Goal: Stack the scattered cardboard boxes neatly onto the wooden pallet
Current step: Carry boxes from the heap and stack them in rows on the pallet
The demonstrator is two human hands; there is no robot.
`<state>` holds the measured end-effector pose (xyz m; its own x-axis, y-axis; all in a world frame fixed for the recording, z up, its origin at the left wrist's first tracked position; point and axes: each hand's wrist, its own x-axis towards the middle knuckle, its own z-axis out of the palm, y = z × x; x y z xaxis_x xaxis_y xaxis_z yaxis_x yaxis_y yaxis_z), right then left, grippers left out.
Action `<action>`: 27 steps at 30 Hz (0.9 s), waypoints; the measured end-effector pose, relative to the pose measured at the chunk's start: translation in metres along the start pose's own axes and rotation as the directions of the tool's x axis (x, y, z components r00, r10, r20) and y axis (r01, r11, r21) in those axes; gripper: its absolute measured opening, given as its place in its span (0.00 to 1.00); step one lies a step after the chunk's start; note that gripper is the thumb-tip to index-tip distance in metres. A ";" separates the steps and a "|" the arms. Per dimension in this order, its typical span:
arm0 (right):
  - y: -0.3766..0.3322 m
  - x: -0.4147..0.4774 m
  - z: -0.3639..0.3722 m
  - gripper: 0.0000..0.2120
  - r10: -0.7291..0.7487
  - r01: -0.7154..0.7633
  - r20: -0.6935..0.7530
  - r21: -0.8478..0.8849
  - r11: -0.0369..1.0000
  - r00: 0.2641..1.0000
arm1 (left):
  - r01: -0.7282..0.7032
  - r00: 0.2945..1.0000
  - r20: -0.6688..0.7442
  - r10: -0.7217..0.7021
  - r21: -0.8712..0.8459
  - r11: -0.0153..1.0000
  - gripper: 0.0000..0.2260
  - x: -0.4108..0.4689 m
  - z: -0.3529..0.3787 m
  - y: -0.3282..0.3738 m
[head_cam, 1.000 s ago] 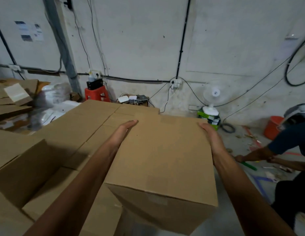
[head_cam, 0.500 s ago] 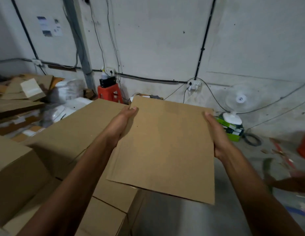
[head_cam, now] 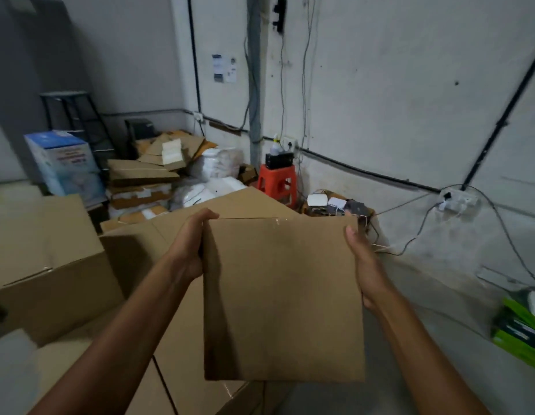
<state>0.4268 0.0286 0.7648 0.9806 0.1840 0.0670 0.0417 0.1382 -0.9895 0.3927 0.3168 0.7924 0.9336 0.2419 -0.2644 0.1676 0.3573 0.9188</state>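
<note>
Plain brown cardboard box [head_cam: 282, 298]: my left hand [head_cam: 190, 250] and right hand [head_cam: 365, 265] grip its side edges. Stacked brown cardboard cartons [head_cam: 134, 250] lie behind; red plastic stool [head_cam: 276, 184] by white wall [head_cam: 380, 85].

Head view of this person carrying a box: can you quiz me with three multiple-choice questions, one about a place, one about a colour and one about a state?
1. Where is the plastic stool?
A) by the back wall
B) on a shelf
C) outside a doorway

2. What colour is it?
A) blue
B) red
C) green

3. How is the plain cardboard box held?
A) lying on the floor
B) by one hand
C) by both hands

Answers:
1 A, it stands right against the wall.
2 B, its seat and legs are red.
3 C, the left hand and right hand grip opposite edges.
</note>
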 end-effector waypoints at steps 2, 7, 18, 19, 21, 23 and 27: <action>0.005 0.025 0.006 0.39 -0.013 0.014 0.033 -0.035 0.999 0.999 | -0.043 0.998 -0.055 0.042 -0.027 0.999 0.09 0.003 -0.007 -0.003; 0.029 0.097 0.033 0.27 0.062 -0.059 0.151 -0.023 0.998 0.987 | -0.151 0.972 -0.184 0.145 -0.021 0.988 0.08 0.023 -0.033 -0.012; 0.095 0.236 0.130 0.50 0.637 -0.594 0.256 -0.232 0.771 0.727 | -0.308 0.875 -0.384 0.295 0.028 0.951 0.20 0.114 -0.109 -0.022; 0.103 0.245 0.141 0.48 0.620 -0.581 0.240 -0.219 0.784 0.747 | -0.307 0.869 -0.397 0.295 0.035 0.951 0.21 0.123 -0.117 -0.022; 0.119 0.260 0.161 0.43 0.596 -0.559 0.225 -0.209 0.802 0.771 | -0.295 0.849 -0.450 0.277 0.030 0.955 0.23 0.137 -0.130 -0.022; 0.133 0.272 0.178 0.39 0.584 -0.548 0.246 -0.204 0.811 0.773 | -0.321 0.802 -0.530 0.275 0.005 0.947 0.19 0.151 -0.141 -0.024; 0.152 0.302 0.206 0.44 0.577 -0.526 0.296 -0.236 0.817 0.761 | -0.358 0.666 -0.697 0.267 0.015 0.934 0.14 0.186 -0.159 -0.029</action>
<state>0.6903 0.3057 0.6607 0.7141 0.5081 -0.4816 -0.4370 -0.2140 -0.8736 0.5109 0.4949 0.6697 0.4457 0.8849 -0.1352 -0.1729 0.2333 0.9569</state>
